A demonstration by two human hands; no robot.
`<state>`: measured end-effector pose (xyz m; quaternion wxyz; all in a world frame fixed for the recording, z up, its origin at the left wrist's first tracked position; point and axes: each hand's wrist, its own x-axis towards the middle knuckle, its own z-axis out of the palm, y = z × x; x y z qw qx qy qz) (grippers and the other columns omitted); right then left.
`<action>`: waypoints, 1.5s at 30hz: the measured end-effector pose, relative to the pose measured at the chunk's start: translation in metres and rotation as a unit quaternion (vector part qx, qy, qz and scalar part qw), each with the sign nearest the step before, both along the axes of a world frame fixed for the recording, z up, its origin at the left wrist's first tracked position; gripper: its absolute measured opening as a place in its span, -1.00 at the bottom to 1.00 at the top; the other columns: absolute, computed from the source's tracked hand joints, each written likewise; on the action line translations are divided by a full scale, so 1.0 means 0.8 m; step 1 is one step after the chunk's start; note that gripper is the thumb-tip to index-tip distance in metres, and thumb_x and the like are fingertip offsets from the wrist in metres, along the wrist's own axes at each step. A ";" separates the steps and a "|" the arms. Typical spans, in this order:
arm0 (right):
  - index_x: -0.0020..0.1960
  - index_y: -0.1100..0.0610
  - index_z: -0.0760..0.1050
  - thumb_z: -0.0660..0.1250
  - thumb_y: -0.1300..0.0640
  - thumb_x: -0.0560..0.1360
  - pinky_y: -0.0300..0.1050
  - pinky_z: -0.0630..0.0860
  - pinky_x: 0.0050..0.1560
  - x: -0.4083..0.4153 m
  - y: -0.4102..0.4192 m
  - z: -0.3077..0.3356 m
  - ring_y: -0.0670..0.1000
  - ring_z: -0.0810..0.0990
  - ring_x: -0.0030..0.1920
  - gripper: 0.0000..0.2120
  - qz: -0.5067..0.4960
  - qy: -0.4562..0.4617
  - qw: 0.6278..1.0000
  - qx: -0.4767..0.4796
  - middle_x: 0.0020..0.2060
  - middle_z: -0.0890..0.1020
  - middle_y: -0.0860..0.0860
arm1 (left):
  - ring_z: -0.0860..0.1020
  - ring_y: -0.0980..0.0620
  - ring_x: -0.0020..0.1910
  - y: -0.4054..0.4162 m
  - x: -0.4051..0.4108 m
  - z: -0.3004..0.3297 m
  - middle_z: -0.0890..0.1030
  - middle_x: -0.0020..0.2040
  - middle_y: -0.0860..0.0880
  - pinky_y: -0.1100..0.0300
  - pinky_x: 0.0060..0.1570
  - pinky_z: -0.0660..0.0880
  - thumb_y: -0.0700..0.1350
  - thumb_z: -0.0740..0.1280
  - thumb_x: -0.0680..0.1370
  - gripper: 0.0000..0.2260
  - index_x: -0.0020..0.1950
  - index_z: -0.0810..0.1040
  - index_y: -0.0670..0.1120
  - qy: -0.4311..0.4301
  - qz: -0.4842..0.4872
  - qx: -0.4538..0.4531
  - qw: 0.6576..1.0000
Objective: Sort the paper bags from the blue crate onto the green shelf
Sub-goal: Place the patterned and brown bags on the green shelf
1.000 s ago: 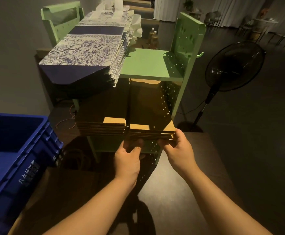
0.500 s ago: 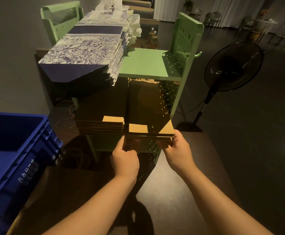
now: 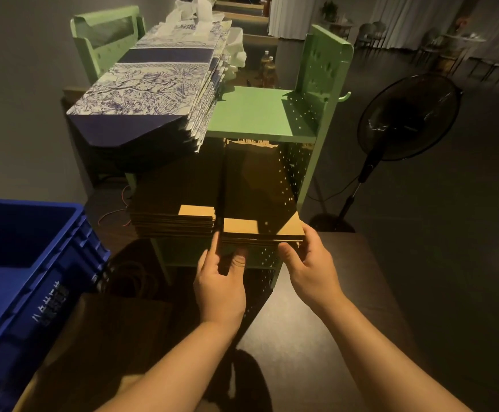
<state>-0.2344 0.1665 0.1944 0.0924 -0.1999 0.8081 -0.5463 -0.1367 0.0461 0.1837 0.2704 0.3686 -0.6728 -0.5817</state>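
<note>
Much of the lower tier of the green shelf (image 3: 260,114) lay in deep shadow, so only the lit front corners of the two brown paper bag stacks showed their colour. The left brown stack (image 3: 174,220) and the right brown stack (image 3: 263,230) sat side by side on that tier, with a narrow dark gap between them. How far back either stack reached could not be made out. The blue crate (image 3: 31,263) was cut off by the left edge, and its inside was too dim to tell whether any bags remained. A brown bag with handles (image 3: 123,307) lay in shadow on the dark table (image 3: 316,307) beside the crate.

Both forearms reached forward from the bottom edge. The left hand (image 3: 221,289) was raised at the front of the shelf, its forefinger straight and pointing up into the gap between the stacks, thumb spread toward the right stack's underside, gripping nothing. The right hand (image 3: 310,263) pinched the front right corner of the right brown stack, thumb beneath and fingers over the edge.

On the top tier lay a stack of blue-and-white patterned bags (image 3: 150,93), overhanging the front
</note>
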 end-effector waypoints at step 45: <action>0.41 -0.15 0.38 0.15 -0.30 0.53 0.04 0.70 0.04 -0.003 -0.021 0.003 0.01 0.62 0.20 -0.49 -0.086 -0.046 0.990 -0.103 0.25 0.58 -0.02 | 0.69 -0.08 0.12 -0.020 -0.010 0.016 0.68 0.15 -0.08 -0.02 0.04 0.68 0.36 0.40 0.29 -0.29 0.29 0.51 -0.04 0.094 -0.001 0.335 0.937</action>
